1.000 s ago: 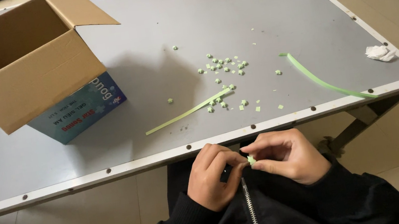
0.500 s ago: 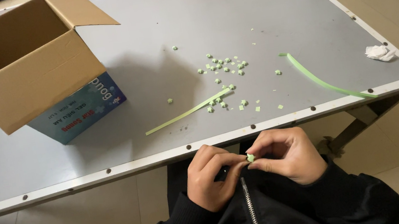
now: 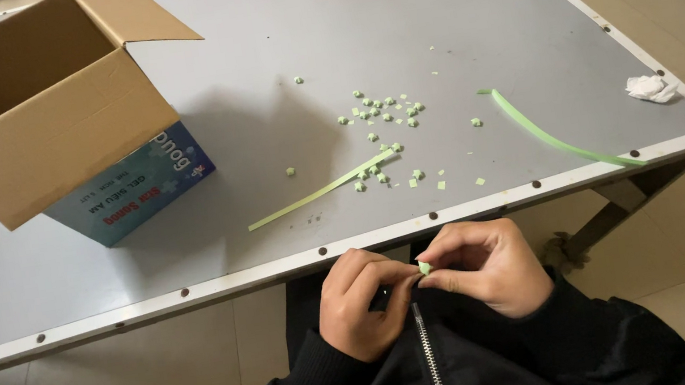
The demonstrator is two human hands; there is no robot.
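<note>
My left hand (image 3: 362, 309) and my right hand (image 3: 491, 265) meet just below the table's front edge, over my black zipped jacket. Between their fingertips they pinch a tiny pale green folded paper piece (image 3: 424, 268). On the grey table (image 3: 187, 243) above lies a scatter of several small green paper stars (image 3: 380, 111). A light green paper strip (image 3: 324, 191) lies flat near the front edge. A second green strip (image 3: 561, 142) curves toward the right corner.
An open cardboard box (image 3: 42, 120) with a blue printed side stands at the table's left. A crumpled white tissue (image 3: 651, 88) lies at the right edge. Small green paper scraps (image 3: 441, 184) dot the table front. Tiled floor surrounds the table.
Both hands stay together at the table's edge; the fingers have shifted slightly around the small green piece. Nothing on the table has moved.
</note>
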